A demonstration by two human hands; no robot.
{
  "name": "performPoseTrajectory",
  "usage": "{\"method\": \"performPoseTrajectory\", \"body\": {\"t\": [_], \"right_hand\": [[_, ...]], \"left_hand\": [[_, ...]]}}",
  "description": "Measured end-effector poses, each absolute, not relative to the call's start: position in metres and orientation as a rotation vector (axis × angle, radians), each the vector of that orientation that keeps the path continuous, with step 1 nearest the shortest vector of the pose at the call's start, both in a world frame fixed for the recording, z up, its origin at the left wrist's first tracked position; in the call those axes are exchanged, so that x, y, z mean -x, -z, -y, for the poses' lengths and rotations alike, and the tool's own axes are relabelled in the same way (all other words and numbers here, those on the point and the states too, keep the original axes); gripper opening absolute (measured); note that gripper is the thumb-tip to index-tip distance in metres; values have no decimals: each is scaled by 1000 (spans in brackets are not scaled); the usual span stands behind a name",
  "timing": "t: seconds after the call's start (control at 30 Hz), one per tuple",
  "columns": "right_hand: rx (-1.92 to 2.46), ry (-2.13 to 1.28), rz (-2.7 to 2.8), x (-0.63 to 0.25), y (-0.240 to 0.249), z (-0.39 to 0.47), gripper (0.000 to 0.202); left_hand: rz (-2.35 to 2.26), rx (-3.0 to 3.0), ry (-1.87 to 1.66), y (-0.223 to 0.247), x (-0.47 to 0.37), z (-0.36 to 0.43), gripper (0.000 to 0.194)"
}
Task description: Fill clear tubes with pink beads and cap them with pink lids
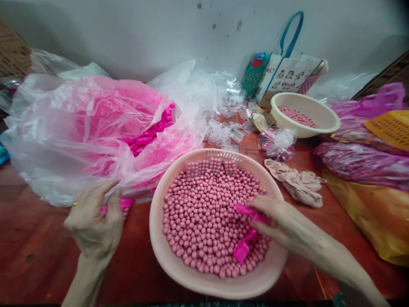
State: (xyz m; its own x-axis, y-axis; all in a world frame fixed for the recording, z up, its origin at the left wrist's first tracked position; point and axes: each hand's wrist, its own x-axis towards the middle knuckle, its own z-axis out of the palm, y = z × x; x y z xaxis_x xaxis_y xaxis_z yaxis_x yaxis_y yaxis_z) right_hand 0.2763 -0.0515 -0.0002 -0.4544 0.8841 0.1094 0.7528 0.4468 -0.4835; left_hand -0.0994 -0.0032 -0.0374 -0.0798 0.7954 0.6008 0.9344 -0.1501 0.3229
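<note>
A pale pink basin (pixel 155 217) full of pink beads (pixel 204 213) stands at the centre. My right hand (pixel 271 217) is over the beads at the basin's right side, its fingers closed on a bright pink plastic piece (pixel 246 210). Another bright pink piece (pixel 242 251) lies on the beads just below it. To the left of the basin, my left hand (pixel 96 217) has its fingers bent around a small pink item (pixel 125 203) at the table; the fingers partly hide it. A clear plastic piece (pixel 203 168) lies on the beads near the far rim.
Behind my left hand spreads a large plastic bag (pixel 105 123) with bright pink pieces. Clear plastic pieces (pixel 225 132), a cream bowl (pixel 332 121) with beads, a crumpled cloth (pixel 297 181) and filled bags (pixel 361 164) lie farther back and right.
</note>
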Motion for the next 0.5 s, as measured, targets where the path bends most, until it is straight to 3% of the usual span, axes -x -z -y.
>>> {"method": "performPoseTrajectory", "body": {"t": [0.1, 0.23, 0.5], "right_hand": [[1486, -298, 2335, -270, -4, 9, 18], [1293, 60, 2376, -260, 10, -31, 27], [1217, 81, 2420, -256, 39, -44, 33]], "left_hand": [[1722, 2065, 1237, 16, 68, -1, 19], [1619, 2260, 1310, 8, 29, -5, 15], [1647, 2558, 1344, 10, 12, -2, 15]]}}
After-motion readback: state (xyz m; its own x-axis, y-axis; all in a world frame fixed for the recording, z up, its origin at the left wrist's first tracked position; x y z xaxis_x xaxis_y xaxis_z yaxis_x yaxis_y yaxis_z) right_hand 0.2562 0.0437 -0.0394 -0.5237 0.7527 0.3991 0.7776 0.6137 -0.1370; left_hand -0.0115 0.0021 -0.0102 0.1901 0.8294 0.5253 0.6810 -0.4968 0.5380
